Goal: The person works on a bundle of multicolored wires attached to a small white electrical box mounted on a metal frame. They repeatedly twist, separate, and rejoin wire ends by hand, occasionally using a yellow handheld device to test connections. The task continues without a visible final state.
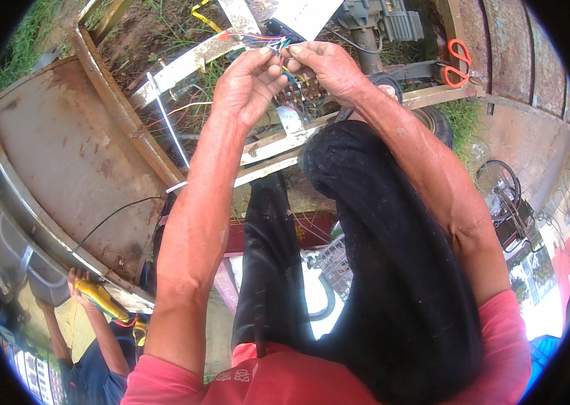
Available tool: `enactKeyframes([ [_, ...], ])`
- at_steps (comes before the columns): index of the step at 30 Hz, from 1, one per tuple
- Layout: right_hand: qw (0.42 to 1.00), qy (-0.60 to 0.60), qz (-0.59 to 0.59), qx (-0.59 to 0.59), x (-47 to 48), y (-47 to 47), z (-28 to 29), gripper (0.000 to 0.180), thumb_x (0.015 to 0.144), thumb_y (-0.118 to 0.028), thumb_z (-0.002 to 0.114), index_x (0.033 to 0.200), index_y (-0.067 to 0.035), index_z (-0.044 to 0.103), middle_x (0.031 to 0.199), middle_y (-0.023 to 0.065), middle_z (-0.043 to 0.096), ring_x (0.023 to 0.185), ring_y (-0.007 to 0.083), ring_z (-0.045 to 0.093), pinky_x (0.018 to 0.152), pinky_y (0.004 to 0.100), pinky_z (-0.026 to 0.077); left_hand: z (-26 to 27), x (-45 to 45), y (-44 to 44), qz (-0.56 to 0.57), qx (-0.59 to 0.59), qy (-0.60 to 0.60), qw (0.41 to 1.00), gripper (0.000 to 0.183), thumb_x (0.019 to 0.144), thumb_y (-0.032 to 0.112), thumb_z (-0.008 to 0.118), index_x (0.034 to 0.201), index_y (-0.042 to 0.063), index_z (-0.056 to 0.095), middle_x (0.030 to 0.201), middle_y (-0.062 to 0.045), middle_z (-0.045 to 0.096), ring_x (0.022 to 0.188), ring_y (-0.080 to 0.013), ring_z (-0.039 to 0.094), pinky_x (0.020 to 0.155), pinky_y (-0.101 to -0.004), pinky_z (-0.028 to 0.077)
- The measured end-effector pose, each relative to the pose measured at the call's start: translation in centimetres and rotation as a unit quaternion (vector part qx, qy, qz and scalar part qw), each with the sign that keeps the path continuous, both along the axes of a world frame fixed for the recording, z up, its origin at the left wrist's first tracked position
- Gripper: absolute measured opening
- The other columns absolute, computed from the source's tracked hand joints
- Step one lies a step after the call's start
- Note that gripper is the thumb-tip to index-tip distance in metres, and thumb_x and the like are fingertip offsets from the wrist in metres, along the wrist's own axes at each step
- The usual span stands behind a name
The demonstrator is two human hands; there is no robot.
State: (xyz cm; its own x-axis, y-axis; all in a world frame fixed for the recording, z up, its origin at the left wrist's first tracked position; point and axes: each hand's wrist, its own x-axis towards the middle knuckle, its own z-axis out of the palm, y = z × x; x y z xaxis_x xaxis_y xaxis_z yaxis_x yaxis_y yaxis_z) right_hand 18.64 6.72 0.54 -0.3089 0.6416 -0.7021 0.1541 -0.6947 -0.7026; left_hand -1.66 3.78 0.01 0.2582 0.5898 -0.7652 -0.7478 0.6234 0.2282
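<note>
My left hand and my right hand meet over a metal vehicle frame, thumbs and forefingers pinching thin coloured wires. The exact wire ends are hidden by my fingertips. Just beyond my fingers sits a black finned box, partly under a white sheet or panel that bears writing. More coloured leads run left along a white-painted frame bar. Below my fingers is a cluster of brown terminals with wires on it.
Orange-handled scissors hang over the frame's right end. A grey motor-like unit stands beyond my right hand. A rusty sheet-metal panel lies left. At lower left, another person's hand is at a yellow meter-like device. A bicycle wheel shows right.
</note>
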Motion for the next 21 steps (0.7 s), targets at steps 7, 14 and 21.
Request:
enactKeyframes([
  [7,0.999,0.028,-0.035,-0.004,0.2,-0.2,-0.4,0.041,0.104,-0.026,0.068,0.130,0.005,0.070,0.107,0.0069,0.077,0.098,0.0125,0.070,0.087,0.0277,0.055,0.1,0.1,0.4,0.001,0.006,-0.003,1.000,0.010,0.102,0.015,0.070,0.104,0.005,0.069,0.092,-0.005,0.072,0.080,-0.0148,0.070,0.078,-0.0377,0.062],
  [14,0.998,0.031,-0.044,-0.017,-0.1,0.3,0.8,0.040,0.098,-0.021,0.075,0.126,0.008,0.071,0.110,0.0118,0.078,0.101,0.0158,0.073,0.091,0.0292,0.057,0.0,-0.2,0.6,0.006,-0.002,-0.018,1.000,0.008,0.100,0.012,0.072,0.100,0.005,0.069,0.091,-0.006,0.072,0.083,-0.0169,0.069,0.077,-0.0352,0.061],
  [21,1.000,0.013,-0.016,-0.013,-0.2,0.4,0.2,0.040,0.094,-0.023,0.081,0.120,0.005,0.074,0.107,0.0098,0.079,0.097,0.0136,0.072,0.086,0.0283,0.057,0.2,-0.6,0.7,-0.025,-0.008,0.012,1.000,0.010,0.101,0.013,0.072,0.103,0.004,0.069,0.090,-0.005,0.073,0.078,-0.0155,0.070,0.076,-0.0346,0.062],
])
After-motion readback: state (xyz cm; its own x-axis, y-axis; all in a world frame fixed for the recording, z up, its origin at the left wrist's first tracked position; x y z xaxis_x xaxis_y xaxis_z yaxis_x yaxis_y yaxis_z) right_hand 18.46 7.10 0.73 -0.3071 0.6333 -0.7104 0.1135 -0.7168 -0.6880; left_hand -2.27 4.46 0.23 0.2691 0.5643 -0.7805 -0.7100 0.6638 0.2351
